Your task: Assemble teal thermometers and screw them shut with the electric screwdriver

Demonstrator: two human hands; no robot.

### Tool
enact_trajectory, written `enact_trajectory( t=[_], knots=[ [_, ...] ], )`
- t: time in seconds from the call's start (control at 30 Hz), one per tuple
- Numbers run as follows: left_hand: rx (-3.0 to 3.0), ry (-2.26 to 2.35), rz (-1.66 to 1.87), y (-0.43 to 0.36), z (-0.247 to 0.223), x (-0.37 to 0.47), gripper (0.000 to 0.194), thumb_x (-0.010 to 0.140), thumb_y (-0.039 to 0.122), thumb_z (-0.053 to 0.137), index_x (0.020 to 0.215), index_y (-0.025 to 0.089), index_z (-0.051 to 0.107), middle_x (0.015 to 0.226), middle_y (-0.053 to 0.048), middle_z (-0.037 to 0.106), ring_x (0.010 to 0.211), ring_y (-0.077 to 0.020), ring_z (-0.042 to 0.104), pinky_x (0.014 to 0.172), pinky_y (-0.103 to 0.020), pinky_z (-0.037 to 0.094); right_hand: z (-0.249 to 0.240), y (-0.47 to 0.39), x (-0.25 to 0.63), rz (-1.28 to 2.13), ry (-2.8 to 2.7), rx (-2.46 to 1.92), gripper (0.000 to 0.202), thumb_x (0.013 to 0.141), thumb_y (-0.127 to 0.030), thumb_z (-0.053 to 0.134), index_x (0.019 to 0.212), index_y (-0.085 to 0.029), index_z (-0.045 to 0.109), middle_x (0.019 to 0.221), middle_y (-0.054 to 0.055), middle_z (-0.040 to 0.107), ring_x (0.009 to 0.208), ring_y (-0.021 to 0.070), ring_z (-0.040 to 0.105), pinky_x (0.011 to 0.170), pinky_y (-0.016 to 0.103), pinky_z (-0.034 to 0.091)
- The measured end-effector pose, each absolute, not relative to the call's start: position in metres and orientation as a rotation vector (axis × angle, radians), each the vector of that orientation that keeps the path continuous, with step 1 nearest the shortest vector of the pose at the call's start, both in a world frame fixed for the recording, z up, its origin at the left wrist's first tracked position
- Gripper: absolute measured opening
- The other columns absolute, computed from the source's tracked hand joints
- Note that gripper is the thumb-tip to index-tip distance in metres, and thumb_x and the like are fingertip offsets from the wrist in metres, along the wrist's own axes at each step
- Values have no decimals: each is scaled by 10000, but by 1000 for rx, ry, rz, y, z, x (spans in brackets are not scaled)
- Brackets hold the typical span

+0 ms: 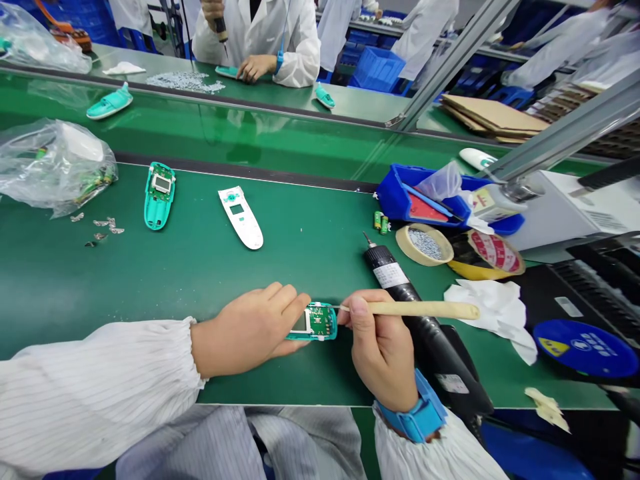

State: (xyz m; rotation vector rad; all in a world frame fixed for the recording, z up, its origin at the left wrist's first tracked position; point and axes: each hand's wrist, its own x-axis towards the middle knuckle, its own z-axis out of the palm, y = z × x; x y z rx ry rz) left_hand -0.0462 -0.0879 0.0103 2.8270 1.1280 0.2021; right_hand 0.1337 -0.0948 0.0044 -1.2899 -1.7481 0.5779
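Observation:
My left hand [255, 328] holds a teal device shell [327, 335] down near the table's front edge, fingers over its left part. Inside the shell a green circuit board [320, 320] and a grey display [301, 323] show. My right hand [383, 343], with a blue wrist strap, grips a thin tool with a pale wooden handle [425, 309]; its thin tip lies along the board's upper right edge. Farther back are a white cover [241, 219] and another open teal shell with a board [161, 197]. A black electric screwdriver [420, 313] lies beyond my right hand.
A blue bin [395, 192], a tape roll holding screws [425, 245], small green batteries [381, 222] and white tissue [493, 310] are at the right. A plastic bag [55, 163] sits at the left. Across the raised green divider, a person in a white coat [295, 40] works with a screwdriver.

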Motion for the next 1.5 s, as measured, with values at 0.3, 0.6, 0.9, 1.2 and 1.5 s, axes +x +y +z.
enact_trajectory(
  t=[0.3,0.6,0.9,1.2,1.5],
  knots=[
    [2812,1128,198,-88,10,-46,434,853,453,383,1128,119,414,900,-56,514,770,-174,492,629,-280,435,4,-94,133,553,-1769,-1305,194,898,-240,378,735,-193,473,665,-12,481,551,96,477,516,230,395],
    [2828,1126,171,-87,12,-46,446,851,467,378,1127,119,412,885,-55,510,769,-176,498,625,-283,433,4,-94,133,492,-1797,-1354,185,892,-259,399,734,-196,474,613,-17,484,518,101,478,483,228,388],
    [2775,1119,201,-87,10,-46,432,842,444,421,1129,121,411,887,-41,514,763,-171,498,625,-285,450,2,-94,135,480,-1824,-1335,142,889,-239,405,763,-204,459,604,-30,467,515,96,481,476,223,383],
    [2813,1087,175,-87,13,-46,427,840,422,441,1129,109,408,881,-49,515,747,-169,495,598,-279,443,3,-91,133,514,-1883,-1316,109,878,-222,427,774,-200,453,605,-36,459,494,82,451,460,219,357],
    [2813,1105,183,-89,10,-45,460,838,450,430,1149,113,398,893,-51,514,766,-171,492,617,-281,430,4,-96,135,505,-1600,-1273,206,905,-225,372,719,-189,452,583,-31,443,504,83,429,490,224,364]
  ],
)
